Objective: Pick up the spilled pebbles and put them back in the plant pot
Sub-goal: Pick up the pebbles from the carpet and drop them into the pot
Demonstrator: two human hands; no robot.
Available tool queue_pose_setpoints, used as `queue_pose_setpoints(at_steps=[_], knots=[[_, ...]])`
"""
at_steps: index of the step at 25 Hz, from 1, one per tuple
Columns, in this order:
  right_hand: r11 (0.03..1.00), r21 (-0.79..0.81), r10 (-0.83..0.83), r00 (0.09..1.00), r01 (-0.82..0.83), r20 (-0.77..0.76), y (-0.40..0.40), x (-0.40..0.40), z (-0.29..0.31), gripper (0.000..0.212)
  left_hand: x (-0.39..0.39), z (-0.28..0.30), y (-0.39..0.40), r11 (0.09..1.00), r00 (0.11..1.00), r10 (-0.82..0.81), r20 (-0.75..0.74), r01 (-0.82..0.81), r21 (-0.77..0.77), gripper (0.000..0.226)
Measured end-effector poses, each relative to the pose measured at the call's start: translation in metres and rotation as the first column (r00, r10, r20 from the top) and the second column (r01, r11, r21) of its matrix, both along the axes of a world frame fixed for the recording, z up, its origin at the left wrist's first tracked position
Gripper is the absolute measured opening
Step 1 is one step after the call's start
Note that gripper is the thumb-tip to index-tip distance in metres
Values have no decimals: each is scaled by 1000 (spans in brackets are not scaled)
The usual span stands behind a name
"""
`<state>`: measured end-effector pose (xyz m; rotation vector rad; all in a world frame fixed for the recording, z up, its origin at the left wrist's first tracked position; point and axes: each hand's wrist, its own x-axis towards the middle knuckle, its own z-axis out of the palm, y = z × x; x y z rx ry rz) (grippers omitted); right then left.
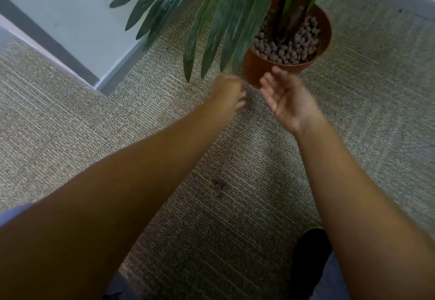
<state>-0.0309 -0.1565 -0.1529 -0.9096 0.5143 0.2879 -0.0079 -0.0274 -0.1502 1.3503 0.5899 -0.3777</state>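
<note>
Left hand (229, 92) curled, contents unclear; right hand (286, 98) open, empty, just near of the pot (259, 69). Pebbles (220, 184) lie nearer on carpet (70, 111): pinch them together, tip over the rim.

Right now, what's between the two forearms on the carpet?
Head view: a small cluster of spilled pebbles on otherwise bare carpet, well short of the plant pot.

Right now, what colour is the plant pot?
Terracotta orange-brown plant pot, seen best in the head view.
</note>
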Motion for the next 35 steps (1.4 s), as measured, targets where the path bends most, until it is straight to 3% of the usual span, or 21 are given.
queue_pose_setpoints(at_steps=[1, 2, 3, 4, 5, 6, 7, 10, 13, 18, 26, 28, 30, 32, 35], knots=[[980, -174, 89, 995, -93, -35, 3, -11, -12, 14, -11, -9, 11, 981, 998, -62, -29, 67, 185, 22], [904, -363, 210, 975, -223, -77, 8, -23, -24, 8, -27, -17, 25, 899, 977, -199, -80, 215, 381, 19], [753, -544, 363, 923, -372, -129, 12, -33, -37, 7, -46, -35, 42, 716, 910, -393, -131, 393, 576, 19], [542, -689, 523, 835, -481, -172, 18, -46, -48, 13, -69, -51, 58, 475, 778, -586, -225, 556, 682, 20], [326, -778, 668, 713, -537, -213, 24, -62, -60, 22, -92, -66, 72, 257, 627, -701, -339, 666, 701, 24], [139, -826, 776, 578, -546, -251, 31, -79, -71, 32, -111, -77, 82, 98, 491, -765, -417, 729, 678, 33], [6, -851, 838, 467, -525, -282, 36, -96, -81, 42, -124, -85, 89, 10, 389, -810, -440, 758, 652, 43], [-184, -873, 876, 328, -451, -354, 41, -125, -102, 59, -138, -99, 97, -75, 260, -893, -367, 718, 692, 56], [-273, -893, 874, 295, -359, -386, 47, -130, -107, 48, -140, -103, 92, -17, 291, -915, -279, 663, 748, 51], [-157, -891, 855, 392, -426, -338, 54, -134, -105, 35, -144, -110, 89, 43, 340, -904, -258, 675, 736, 34], [-121, -880, 863, 389, -460, -322, 50, -115, -102, 26, -143, -103, 91, 75, 323, -919, -226, 706, 704, 32], [11, -856, 821, 493, -517, -288, 41, -109, -102, 20, -146, -103, 91, 50, 282, -938, -201, 684, 728, 31], [266, -763, 707, 657, -589, -261, 30, -105, -99, 15, -149, -103, 91, 30, 257, -949, -183, 651, 758, 28], [484, -652, 583, 771, -584, -257, 21, -104, -96, 14, -153, -106, 89, 69, 283, -949, -137, 612, 787, 22], [634, -574, 459, 850, -518, -259, 14, -103, -96, 14, -160, -110, 81, 102, 339, -935, -107, 543, 834, 15]])
